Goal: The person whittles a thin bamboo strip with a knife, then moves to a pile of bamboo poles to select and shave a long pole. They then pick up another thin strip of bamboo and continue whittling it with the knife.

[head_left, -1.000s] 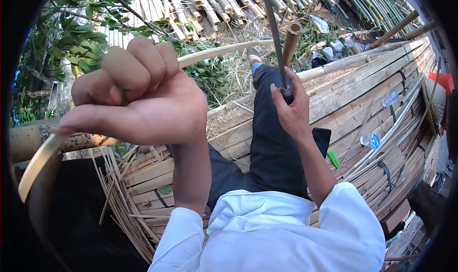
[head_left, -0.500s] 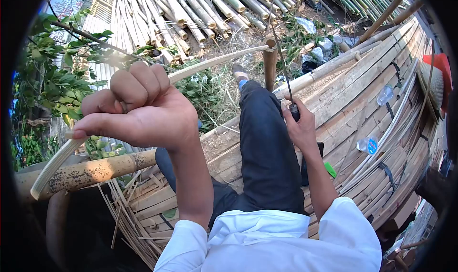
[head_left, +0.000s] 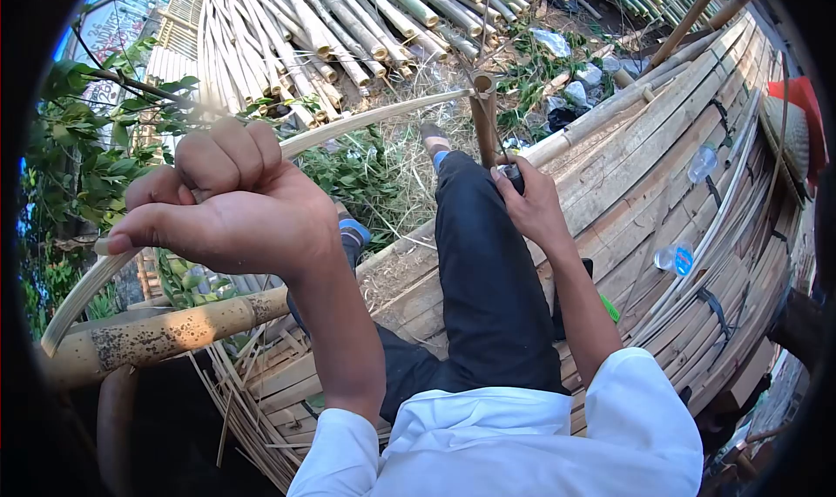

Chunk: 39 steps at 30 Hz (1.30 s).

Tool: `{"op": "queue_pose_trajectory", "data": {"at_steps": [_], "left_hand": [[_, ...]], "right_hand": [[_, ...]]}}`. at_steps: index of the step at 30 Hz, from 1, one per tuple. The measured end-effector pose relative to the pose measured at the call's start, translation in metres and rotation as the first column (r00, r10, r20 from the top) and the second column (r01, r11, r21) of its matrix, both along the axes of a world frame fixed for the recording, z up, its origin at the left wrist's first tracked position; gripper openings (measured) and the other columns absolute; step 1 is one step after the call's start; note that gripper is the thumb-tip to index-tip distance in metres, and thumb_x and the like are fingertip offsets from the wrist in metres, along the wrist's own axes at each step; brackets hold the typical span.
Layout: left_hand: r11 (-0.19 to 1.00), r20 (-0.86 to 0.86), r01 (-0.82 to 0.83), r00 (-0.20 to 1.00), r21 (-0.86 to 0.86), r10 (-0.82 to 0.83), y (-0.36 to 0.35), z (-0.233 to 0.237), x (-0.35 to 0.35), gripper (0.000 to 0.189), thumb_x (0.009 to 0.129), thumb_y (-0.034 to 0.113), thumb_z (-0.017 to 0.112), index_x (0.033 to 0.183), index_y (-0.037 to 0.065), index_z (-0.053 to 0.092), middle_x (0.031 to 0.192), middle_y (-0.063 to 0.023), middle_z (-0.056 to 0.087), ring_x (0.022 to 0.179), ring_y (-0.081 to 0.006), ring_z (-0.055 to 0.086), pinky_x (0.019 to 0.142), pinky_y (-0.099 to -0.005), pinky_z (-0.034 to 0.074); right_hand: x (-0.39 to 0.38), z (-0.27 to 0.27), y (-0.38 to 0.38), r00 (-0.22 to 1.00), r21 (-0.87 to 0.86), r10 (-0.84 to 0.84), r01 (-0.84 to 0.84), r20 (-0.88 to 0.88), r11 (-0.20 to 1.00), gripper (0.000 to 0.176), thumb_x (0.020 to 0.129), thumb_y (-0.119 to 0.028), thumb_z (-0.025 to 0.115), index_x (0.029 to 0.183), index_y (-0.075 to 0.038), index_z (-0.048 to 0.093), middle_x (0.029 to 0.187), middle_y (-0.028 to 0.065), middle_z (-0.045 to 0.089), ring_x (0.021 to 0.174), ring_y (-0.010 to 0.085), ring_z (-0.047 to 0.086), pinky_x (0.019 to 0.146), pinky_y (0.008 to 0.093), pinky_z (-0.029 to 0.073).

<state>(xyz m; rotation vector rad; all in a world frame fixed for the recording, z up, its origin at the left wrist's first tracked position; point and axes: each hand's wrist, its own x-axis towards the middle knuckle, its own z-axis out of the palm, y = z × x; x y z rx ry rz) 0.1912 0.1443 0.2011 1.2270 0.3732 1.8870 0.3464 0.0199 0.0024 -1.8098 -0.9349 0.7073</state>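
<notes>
My left hand (head_left: 231,196) is raised at the left, its fingers closed round a long pale bamboo strip (head_left: 374,118). One end of the strip bends down past my thumb; the far end reaches the top of an upright bamboo post (head_left: 483,118). Just beside that post, above my knee, my right hand (head_left: 529,196) grips the dark handle of a knife (head_left: 511,181). Its thin blade is mostly hidden now, running up close to the post.
Under my legs lies a wide platform of split bamboo slats (head_left: 610,201). Two clear plastic cups (head_left: 702,163) and a woven hat (head_left: 784,148) lie at the right. A thick bamboo pole (head_left: 174,327) crosses at lower left. Bamboo poles (head_left: 348,27) are piled ahead, and leafy branches (head_left: 78,157) hang left.
My left hand has shifted slightly left with the strip. My right hand has moved up and left to the post, and the blade that stood upright is now tilted mostly out of sight.
</notes>
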Motion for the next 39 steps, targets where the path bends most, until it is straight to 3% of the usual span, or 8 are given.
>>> {"op": "queue_pose_trajectory", "data": {"at_steps": [8,13,20,23,25,31,32,39], "left_hand": [[0.99,-0.01,0.136,0.991,0.023,-0.136,-0.007,-0.002,-0.004,0.057,0.09,0.069,0.029,0.064,0.019,0.02,0.052,0.0065,0.013,0.049,-0.0084,0.009,0.043,-0.0262,0.009],[0.997,-0.024,0.077,0.997,-0.005,-0.077,-0.008,0.0,-0.002,0.057,0.09,0.069,0.028,0.063,0.02,0.019,0.052,0.0066,0.012,0.048,-0.0081,0.008,0.043,-0.0259,0.008],[0.999,-0.071,-0.029,0.997,0.022,0.03,-0.012,-0.003,-0.003,0.055,0.09,0.068,0.029,0.064,0.02,0.022,0.052,0.0068,0.011,0.049,-0.0072,0.007,0.043,-0.0258,0.006],[0.985,-0.015,0.168,0.986,0.039,-0.168,-0.016,-0.004,-0.004,0.055,0.09,0.068,0.03,0.065,0.02,0.022,0.052,0.0068,0.011,0.049,-0.0071,0.007,0.043,-0.0256,0.006],[1.0,-0.011,0.01,1.0,0.019,-0.01,-0.013,-0.003,0.0,0.055,0.09,0.068,0.03,0.065,0.02,0.021,0.052,0.0067,0.011,0.049,-0.0069,0.007,0.043,-0.0254,0.005],[1.0,0.019,-0.003,1.0,-0.01,0.003,-0.014,-0.007,-0.007,0.055,0.09,0.067,0.032,0.065,0.02,0.021,0.052,0.0069,0.011,0.049,-0.0068,0.007,0.044,-0.0257,0.006],[0.999,0.023,0.048,0.999,0.001,-0.048,-0.015,-0.008,-0.009,0.055,0.09,0.067,0.033,0.065,0.02,0.021,0.052,0.0069,0.011,0.049,-0.0068,0.007,0.044,-0.0259,0.006],[1.0,-0.035,0.012,0.999,0.023,-0.011,-0.016,-0.01,-0.013,0.054,0.091,0.067,0.032,0.066,0.02,0.021,0.052,0.0067,0.011,0.049,-0.0068,0.007,0.045,-0.0261,0.007]], "right_hand": [[-0.004,0.012,0.008,0.986,-0.033,0.003,0.003,0.168,0.999,0.033,0.091,-0.029,0.058,0.113,-0.004,0.056,0.077,0.0238,0.064,0.071,0.0407,0.064,0.063,0.0473,0.048],[-0.004,0.035,0.012,0.924,-0.085,0.057,-0.027,0.377,0.996,0.024,0.092,-0.029,0.057,0.099,-0.006,0.055,0.068,0.0212,0.063,0.066,0.0422,0.063,0.059,0.0512,0.049],[0.017,0.007,0.018,0.953,-0.081,0.002,0.024,0.304,0.996,0.027,0.09,-0.029,0.06,0.085,-0.002,0.057,0.065,0.0213,0.06,0.068,0.0427,0.061,0.059,0.0496,0.047],[0.008,0.03,0.013,0.979,-0.032,0.089,-0.085,0.183,0.996,0.028,0.09,-0.028,0.061,0.085,-0.001,0.057,0.065,0.0215,0.059,0.065,0.0433,0.059,0.057,0.0485,0.044],[0.002,0.042,0.011,0.984,-0.019,0.097,-0.095,0.151,0.995,0.029,0.09,-0.028,0.061,0.083,0.0,0.057,0.064,0.0219,0.058,0.062,0.0438,0.056,0.056,0.048,0.042],[0.02,0.017,0.015,0.993,-0.017,0.012,-0.01,0.114,1.0,0.028,0.088,-0.025,0.063,0.081,0.002,0.057,0.065,0.0217,0.059,0.063,0.0419,0.058,0.058,0.0461,0.043],[0.016,0.028,0.014,0.997,0.02,0.004,-0.005,0.082,1.0,0.028,0.089,-0.024,0.064,0.082,0.002,0.059,0.061,0.0159,0.057,0.054,0.0253,0.055,0.053,0.0367,0.041],[0.015,0.013,0.027,0.988,0.032,0.015,-0.02,0.151,0.999,0.026,0.088,-0.022,0.064,0.086,0.003,0.06,0.06,0.0164,0.056,0.052,0.0247,0.054,0.052,0.0369,0.04]]}}
